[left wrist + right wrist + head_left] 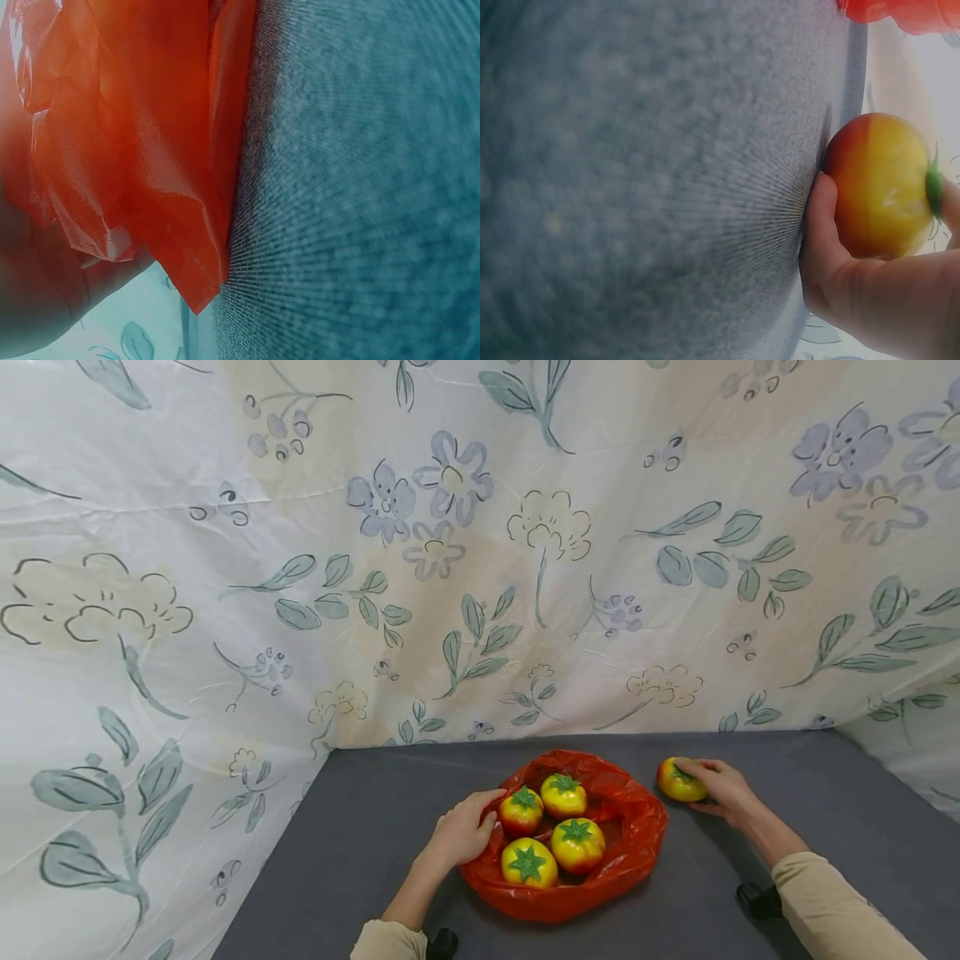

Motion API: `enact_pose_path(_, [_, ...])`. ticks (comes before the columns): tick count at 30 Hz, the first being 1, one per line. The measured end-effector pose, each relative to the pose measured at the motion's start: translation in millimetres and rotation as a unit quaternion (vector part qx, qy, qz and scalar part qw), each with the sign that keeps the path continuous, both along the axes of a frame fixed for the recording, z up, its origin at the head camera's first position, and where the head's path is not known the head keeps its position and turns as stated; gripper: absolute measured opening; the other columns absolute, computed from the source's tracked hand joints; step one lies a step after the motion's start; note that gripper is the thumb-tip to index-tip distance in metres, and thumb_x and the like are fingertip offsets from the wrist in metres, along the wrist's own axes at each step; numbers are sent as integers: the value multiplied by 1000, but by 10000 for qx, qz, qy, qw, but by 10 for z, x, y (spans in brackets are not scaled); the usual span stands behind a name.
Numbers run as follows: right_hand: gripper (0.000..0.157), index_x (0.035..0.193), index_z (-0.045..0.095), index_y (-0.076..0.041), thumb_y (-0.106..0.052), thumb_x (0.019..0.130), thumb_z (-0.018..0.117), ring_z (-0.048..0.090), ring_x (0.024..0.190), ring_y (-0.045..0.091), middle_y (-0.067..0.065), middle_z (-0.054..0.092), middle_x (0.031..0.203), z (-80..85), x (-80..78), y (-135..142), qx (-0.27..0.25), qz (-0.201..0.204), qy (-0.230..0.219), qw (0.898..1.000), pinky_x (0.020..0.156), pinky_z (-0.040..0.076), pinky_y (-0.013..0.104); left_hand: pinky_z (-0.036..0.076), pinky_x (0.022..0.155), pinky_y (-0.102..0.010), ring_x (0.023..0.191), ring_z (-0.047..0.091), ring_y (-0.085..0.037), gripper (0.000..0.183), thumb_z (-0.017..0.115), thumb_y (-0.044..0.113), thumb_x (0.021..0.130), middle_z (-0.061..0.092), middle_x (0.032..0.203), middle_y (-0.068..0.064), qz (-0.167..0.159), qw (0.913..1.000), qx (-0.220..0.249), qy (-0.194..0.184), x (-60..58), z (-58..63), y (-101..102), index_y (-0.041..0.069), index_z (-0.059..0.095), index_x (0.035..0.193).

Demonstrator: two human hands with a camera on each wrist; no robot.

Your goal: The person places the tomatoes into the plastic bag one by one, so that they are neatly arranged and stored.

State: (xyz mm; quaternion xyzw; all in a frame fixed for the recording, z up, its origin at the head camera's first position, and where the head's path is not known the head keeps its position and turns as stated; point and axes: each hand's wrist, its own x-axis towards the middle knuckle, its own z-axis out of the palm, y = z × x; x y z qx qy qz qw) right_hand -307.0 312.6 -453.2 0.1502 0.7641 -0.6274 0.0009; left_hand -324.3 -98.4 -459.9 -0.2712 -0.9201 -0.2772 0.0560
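Observation:
A red plastic bag (558, 906) with its mouth rolled wide sits on the grey table. Several yellow-and-red tomatoes (577, 845) with green star-shaped tops lie inside it. At the bag's left rim, my left hand (462, 828) grips the plastic; the left wrist view shows the bag's crumpled side (150, 150) hiding most of the fingers. To the right of the bag, my right hand (722, 789) holds one more tomato (681, 781), thumb and fingers around its sides. In the right wrist view this tomato (881, 187) is close to the table surface.
The grey table (390, 810) runs back to a hanging cloth (480, 635) printed with flowers and leaves, which also covers the left and right sides. Beige sleeves (832, 893) and black wrist straps (759, 900) show on the arms.

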Motion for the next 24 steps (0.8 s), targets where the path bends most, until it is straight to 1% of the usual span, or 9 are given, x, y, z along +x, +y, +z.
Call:
enact_pose_path(7, [93, 146, 5, 11, -48, 93, 52, 31, 119, 45, 36, 10, 143, -16, -32, 22, -421, -246, -73, 9988, 75, 55, 39, 44, 89, -57, 115, 55, -29, 39, 57, 16, 94, 57, 128, -8, -5, 10000, -30, 24, -11, -8, 3, 16, 56, 133])
enact_pose_path(16, [95, 147, 2, 10, -49, 92, 53, 26, 125, 47, 35, 6, 145, 8, -32, 38, -664, -236, 45, 9975, 79, 54, 40, 42, 91, -58, 116, 54, -29, 40, 57, 16, 94, 56, 129, -8, -23, 9999, -18, -96, 1, 24, 11, 16, 55, 134])
enact_pose_path(24, [96, 147, 1, 10, -49, 93, 52, 36, 117, 41, 35, 12, 142, 86, -4, 6, -657, -131, 149, 9976, 81, 53, 41, 43, 90, -57, 116, 54, -29, 39, 56, 16, 94, 57, 129, -8, 18, 10000, -37, -33, 2, 28, 12, 15, 56, 134])
